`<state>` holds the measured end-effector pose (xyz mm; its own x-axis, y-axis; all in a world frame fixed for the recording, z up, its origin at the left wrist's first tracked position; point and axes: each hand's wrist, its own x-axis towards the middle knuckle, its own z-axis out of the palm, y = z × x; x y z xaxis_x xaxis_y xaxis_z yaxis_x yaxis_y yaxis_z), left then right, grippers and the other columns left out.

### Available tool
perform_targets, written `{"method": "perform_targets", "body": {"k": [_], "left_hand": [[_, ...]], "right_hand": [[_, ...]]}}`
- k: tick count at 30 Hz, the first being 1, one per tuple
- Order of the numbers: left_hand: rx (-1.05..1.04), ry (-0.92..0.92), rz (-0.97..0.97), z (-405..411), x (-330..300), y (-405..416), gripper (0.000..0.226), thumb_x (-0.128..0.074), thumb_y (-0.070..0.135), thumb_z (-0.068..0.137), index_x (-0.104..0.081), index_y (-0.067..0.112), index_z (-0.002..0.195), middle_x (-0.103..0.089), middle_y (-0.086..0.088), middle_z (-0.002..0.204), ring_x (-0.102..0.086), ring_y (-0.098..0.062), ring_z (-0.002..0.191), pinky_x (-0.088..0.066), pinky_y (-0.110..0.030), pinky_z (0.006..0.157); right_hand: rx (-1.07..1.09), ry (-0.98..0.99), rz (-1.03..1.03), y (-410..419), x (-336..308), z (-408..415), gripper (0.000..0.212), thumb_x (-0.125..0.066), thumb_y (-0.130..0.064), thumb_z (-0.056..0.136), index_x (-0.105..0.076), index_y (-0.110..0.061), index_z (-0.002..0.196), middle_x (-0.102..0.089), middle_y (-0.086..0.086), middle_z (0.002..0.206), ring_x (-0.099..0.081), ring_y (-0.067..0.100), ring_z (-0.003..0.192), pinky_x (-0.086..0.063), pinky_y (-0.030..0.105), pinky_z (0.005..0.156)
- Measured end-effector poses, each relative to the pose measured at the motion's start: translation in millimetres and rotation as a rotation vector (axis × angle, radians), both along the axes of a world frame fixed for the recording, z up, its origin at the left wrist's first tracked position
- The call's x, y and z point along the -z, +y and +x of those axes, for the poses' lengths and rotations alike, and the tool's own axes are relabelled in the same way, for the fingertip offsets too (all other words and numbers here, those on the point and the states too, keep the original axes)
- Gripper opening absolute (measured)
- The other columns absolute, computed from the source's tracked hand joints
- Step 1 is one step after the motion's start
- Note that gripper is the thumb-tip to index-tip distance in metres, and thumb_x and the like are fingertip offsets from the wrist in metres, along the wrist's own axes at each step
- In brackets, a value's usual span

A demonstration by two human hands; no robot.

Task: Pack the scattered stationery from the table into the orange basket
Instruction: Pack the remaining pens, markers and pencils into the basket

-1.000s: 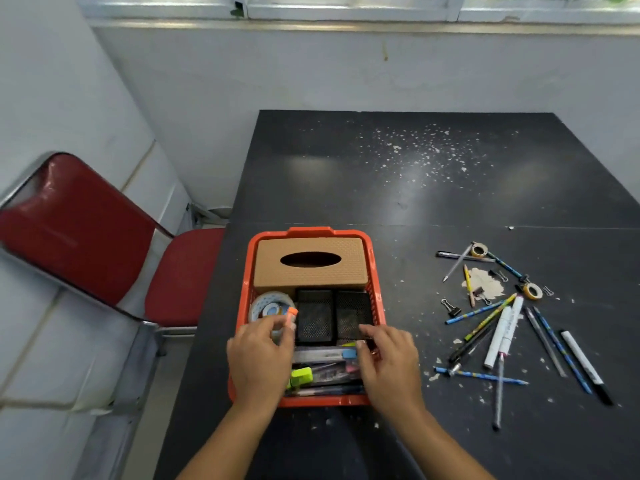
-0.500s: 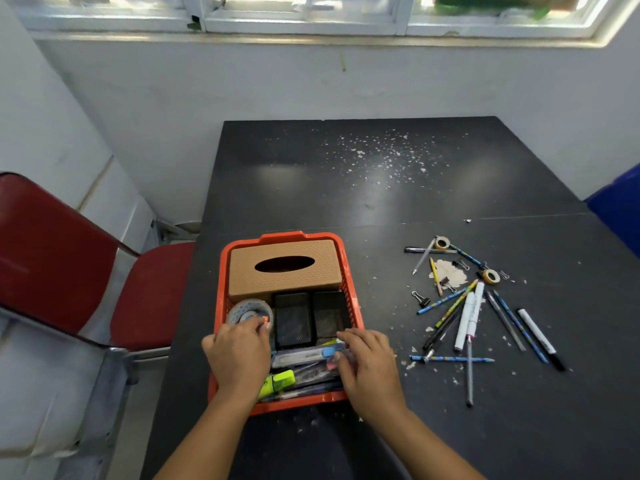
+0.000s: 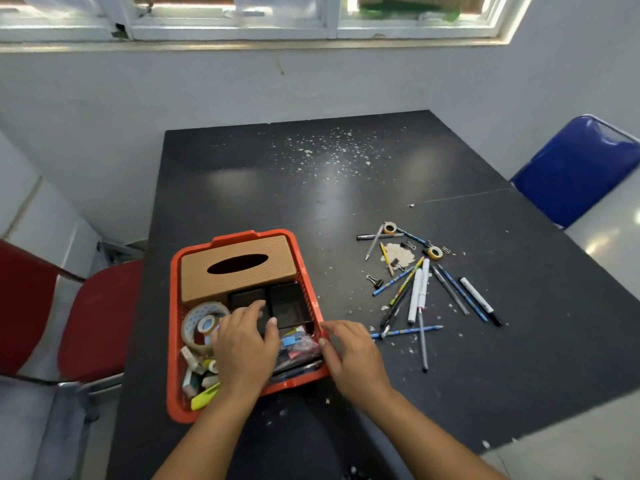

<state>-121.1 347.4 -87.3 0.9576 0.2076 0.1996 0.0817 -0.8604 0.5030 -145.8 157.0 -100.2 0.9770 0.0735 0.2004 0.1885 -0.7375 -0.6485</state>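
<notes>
The orange basket (image 3: pixel 176 306) sits at the table's near left and holds a tan tissue box (image 3: pixel 239 268), two black mesh holders (image 3: pixel 290 303), a clear tape roll (image 3: pixel 194 322), a yellow highlighter (image 3: pixel 204 398) and a clear pouch of small items (image 3: pixel 298 346). My left hand (image 3: pixel 246 348) lies inside the basket over its contents, fingers spread and loose, fingertips at the black holders. My right hand (image 3: pixel 349 355) rests by the basket's right rim, its thumb touching the rim. Scattered pens and pencils (image 3: pixel 419 296), small tape rolls (image 3: pixel 434 252) and binder clips (image 3: pixel 374 280) lie on the table to the right.
The black table (image 3: pixel 311 188) is speckled with white flakes. A red chair (image 3: pixel 93 323) stands at the left, tight to the table, and a blue chair (image 3: pixel 571 168) at the far right. A wall with a window ledge is behind.
My left hand has moved right, from the tape roll to the basket's middle. My right hand has come out of the basket to its right rim. The view has swung right.
</notes>
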Motion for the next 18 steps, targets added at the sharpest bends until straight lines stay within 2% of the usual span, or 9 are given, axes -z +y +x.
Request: {"method": "perform_targets", "body": {"k": [6,8,12,18], "left_hand": [[0.156,0.000,-0.020,1.0,0.4,-59.1,0.032,-0.052,0.036,0.081,-0.071,0.020,0.101,-0.068,0.001,0.093,-0.062,-0.025,0.087,-0.047,-0.038,0.074],[0.125,0.040,0.018,3.4,1.7,-77.9,0.034,-0.051,0.039,0.083,-0.070,0.020,0.104,-0.068,-0.001,0.093,-0.061,-0.028,0.086,-0.047,-0.039,0.073],[-0.001,0.216,0.122,8.1,-1.3,-111.4,0.044,-0.063,0.040,0.086,-0.062,0.015,0.121,-0.064,-0.009,0.106,-0.058,-0.033,0.097,-0.046,-0.042,0.080],[-0.108,0.257,0.193,13.5,-6.0,-125.8,0.031,-0.065,0.027,0.087,-0.065,0.015,0.115,-0.060,-0.008,0.101,-0.057,-0.029,0.090,-0.046,-0.042,0.078]], "right_hand": [[0.159,0.083,0.045,-62.1,8.1,8.3,0.030,-0.057,-0.032,0.090,-0.069,-0.017,0.113,-0.068,-0.003,0.105,-0.059,0.016,0.100,-0.047,0.030,0.089],[0.219,0.115,0.061,-88.7,10.7,13.2,0.027,-0.060,-0.029,0.090,-0.071,-0.016,0.110,-0.069,-0.002,0.103,-0.061,0.019,0.099,-0.047,0.030,0.087],[0.309,0.180,0.067,-146.3,16.2,21.0,0.017,-0.064,-0.021,0.090,-0.071,-0.017,0.105,-0.069,-0.002,0.099,-0.062,0.020,0.095,-0.048,0.030,0.084],[0.300,0.253,-0.017,-185.7,32.2,21.6,0.019,-0.062,-0.023,0.091,-0.070,-0.020,0.107,-0.066,-0.005,0.095,-0.060,0.019,0.095,-0.046,0.031,0.080]]}}
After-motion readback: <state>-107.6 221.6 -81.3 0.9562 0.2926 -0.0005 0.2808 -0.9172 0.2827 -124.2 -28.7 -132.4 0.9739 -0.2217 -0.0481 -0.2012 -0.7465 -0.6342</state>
